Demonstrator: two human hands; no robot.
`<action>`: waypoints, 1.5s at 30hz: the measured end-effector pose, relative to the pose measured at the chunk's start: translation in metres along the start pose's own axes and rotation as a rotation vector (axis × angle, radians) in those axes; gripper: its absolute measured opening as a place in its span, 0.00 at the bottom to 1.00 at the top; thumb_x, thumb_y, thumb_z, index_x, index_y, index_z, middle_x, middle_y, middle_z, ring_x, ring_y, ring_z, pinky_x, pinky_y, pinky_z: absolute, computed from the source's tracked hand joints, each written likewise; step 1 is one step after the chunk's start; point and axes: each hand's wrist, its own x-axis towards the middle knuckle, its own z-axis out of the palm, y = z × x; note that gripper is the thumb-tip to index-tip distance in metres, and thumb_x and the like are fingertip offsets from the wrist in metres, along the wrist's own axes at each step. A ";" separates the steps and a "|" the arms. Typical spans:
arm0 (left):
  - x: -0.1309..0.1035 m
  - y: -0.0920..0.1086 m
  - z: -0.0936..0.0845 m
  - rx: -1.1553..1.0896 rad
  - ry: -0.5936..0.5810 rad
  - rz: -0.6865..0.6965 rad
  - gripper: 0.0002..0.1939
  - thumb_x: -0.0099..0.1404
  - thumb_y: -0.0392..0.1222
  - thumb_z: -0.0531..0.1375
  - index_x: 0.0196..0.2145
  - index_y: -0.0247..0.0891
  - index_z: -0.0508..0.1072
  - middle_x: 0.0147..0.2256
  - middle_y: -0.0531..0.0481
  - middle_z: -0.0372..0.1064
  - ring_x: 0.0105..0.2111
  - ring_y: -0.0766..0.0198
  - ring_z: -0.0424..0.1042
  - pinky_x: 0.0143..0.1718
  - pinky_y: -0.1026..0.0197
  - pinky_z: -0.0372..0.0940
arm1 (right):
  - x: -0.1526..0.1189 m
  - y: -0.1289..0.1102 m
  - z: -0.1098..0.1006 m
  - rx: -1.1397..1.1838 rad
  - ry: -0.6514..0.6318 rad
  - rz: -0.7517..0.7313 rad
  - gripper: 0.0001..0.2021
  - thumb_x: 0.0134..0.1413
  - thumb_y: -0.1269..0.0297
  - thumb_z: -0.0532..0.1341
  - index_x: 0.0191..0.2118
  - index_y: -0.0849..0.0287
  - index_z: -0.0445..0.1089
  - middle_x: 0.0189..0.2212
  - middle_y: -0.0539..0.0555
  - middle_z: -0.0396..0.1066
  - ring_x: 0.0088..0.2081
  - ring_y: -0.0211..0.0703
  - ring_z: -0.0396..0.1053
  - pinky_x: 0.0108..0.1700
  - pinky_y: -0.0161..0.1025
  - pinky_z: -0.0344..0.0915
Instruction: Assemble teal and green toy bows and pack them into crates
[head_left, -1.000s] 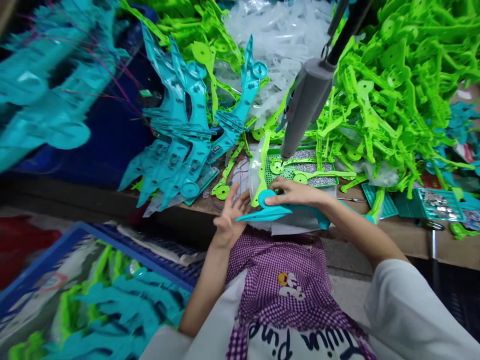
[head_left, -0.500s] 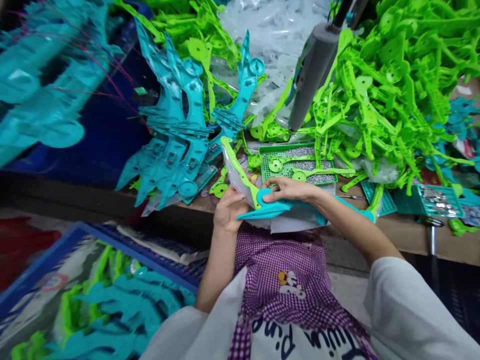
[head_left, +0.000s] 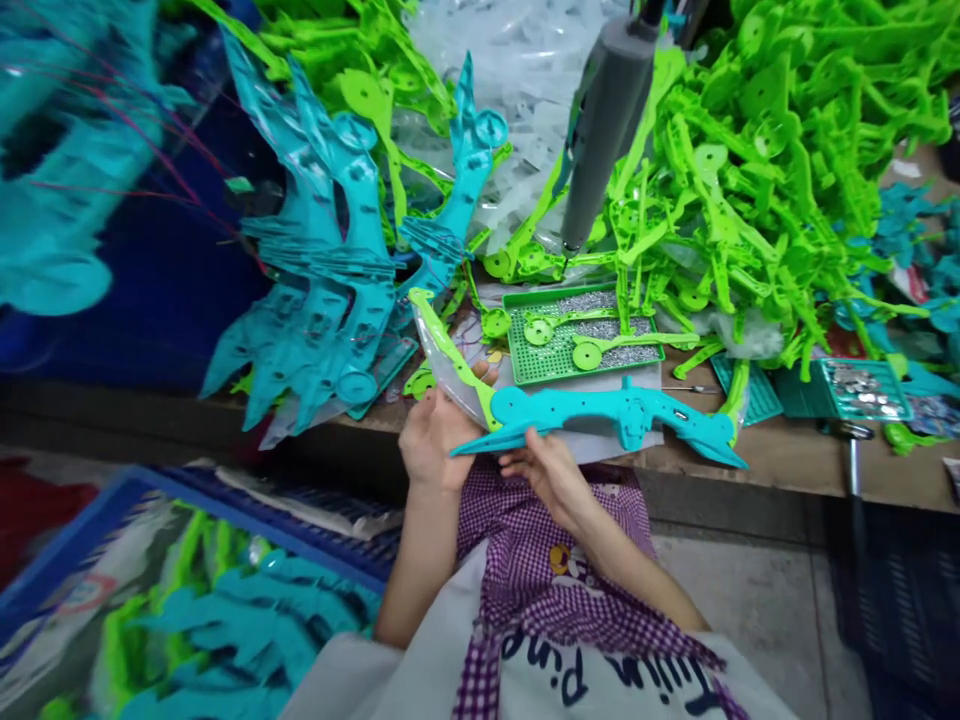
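Observation:
A blue plastic toy bow (head_left: 577, 408) with lime-green end pieces lies crosswise in front of me at the bench edge. My left hand (head_left: 433, 440) is closed around its left end, where the green limb (head_left: 450, 352) joins the blue body; some of its fingers are hidden behind the bow. Below the bow, my right hand (head_left: 553, 478) has its fingertips at the lower blue edge, closed lightly on it. Just behind stands a green perforated tray (head_left: 536, 365) with small metal screws (head_left: 634, 352) and two loose green limbs across it.
A grey electric screwdriver (head_left: 606, 135) hangs point-down above the tray. Blue bow bodies (head_left: 307, 250) are stacked at left, and green limbs (head_left: 757, 160) are heaped at right. A blue crate (head_left: 120, 500) of parts sits lower left. A teal box (head_left: 862, 390) holds metal pieces.
My right hand has moved from on top of the bow's round blue joint to below its lower edge, uncovering the blue body. My left hand keeps its hold on the left end.

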 end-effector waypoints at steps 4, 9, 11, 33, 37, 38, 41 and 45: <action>-0.007 0.002 -0.004 0.022 0.071 0.030 0.32 0.55 0.58 0.66 0.54 0.38 0.71 0.48 0.41 0.76 0.52 0.48 0.74 0.52 0.49 0.71 | 0.018 -0.006 0.012 0.111 -0.044 0.078 0.25 0.34 0.46 0.75 0.33 0.60 0.72 0.24 0.50 0.73 0.24 0.37 0.71 0.28 0.34 0.72; 0.000 -0.006 -0.003 0.052 0.259 0.094 0.25 0.54 0.56 0.67 0.44 0.36 0.76 0.34 0.48 0.78 0.35 0.57 0.78 0.37 0.60 0.73 | 0.020 -0.007 0.012 0.161 0.029 0.113 0.22 0.30 0.52 0.76 0.28 0.60 0.70 0.21 0.48 0.73 0.20 0.35 0.69 0.24 0.32 0.71; 0.004 -0.010 -0.002 0.052 0.295 0.113 0.23 0.54 0.55 0.67 0.42 0.37 0.76 0.32 0.50 0.77 0.33 0.60 0.78 0.36 0.61 0.71 | 0.024 -0.003 0.014 0.147 0.037 0.088 0.22 0.30 0.52 0.76 0.28 0.60 0.71 0.20 0.48 0.72 0.20 0.35 0.69 0.24 0.33 0.71; 0.029 -0.004 -0.035 0.271 0.281 0.104 0.20 0.45 0.46 0.72 0.36 0.42 0.73 0.28 0.59 0.71 0.32 0.67 0.71 0.40 0.65 0.70 | -0.062 -0.121 -0.236 -0.321 0.744 -0.272 0.21 0.46 0.50 0.69 0.43 0.53 0.66 0.29 0.48 0.73 0.27 0.38 0.73 0.30 0.37 0.74; 0.031 0.000 -0.035 0.373 0.262 0.126 0.19 0.42 0.48 0.73 0.32 0.45 0.73 0.27 0.57 0.70 0.32 0.64 0.69 0.42 0.63 0.72 | -0.062 -0.130 -0.230 -0.253 0.704 -0.171 0.16 0.49 0.56 0.70 0.38 0.55 0.65 0.25 0.46 0.70 0.22 0.34 0.69 0.22 0.30 0.69; 0.033 0.000 -0.034 0.414 0.258 0.138 0.18 0.43 0.48 0.72 0.31 0.46 0.73 0.28 0.57 0.70 0.32 0.63 0.69 0.44 0.61 0.72 | -0.063 -0.133 -0.230 -0.282 0.709 -0.154 0.15 0.49 0.57 0.70 0.37 0.56 0.65 0.24 0.45 0.69 0.21 0.33 0.69 0.22 0.30 0.68; 0.040 0.000 -0.033 0.577 0.332 0.271 0.15 0.44 0.48 0.70 0.29 0.45 0.71 0.29 0.55 0.69 0.32 0.60 0.69 0.48 0.51 0.71 | -0.065 -0.140 -0.234 -0.466 0.716 -0.066 0.13 0.52 0.59 0.68 0.32 0.57 0.64 0.21 0.47 0.69 0.20 0.35 0.68 0.23 0.32 0.67; 0.045 -0.001 -0.041 0.748 0.536 0.548 0.24 0.38 0.44 0.70 0.35 0.43 0.71 0.33 0.58 0.67 0.33 0.63 0.69 0.50 0.50 0.69 | -0.075 -0.139 -0.232 -1.011 0.785 -0.142 0.12 0.57 0.54 0.62 0.32 0.58 0.69 0.24 0.53 0.73 0.25 0.43 0.72 0.29 0.38 0.67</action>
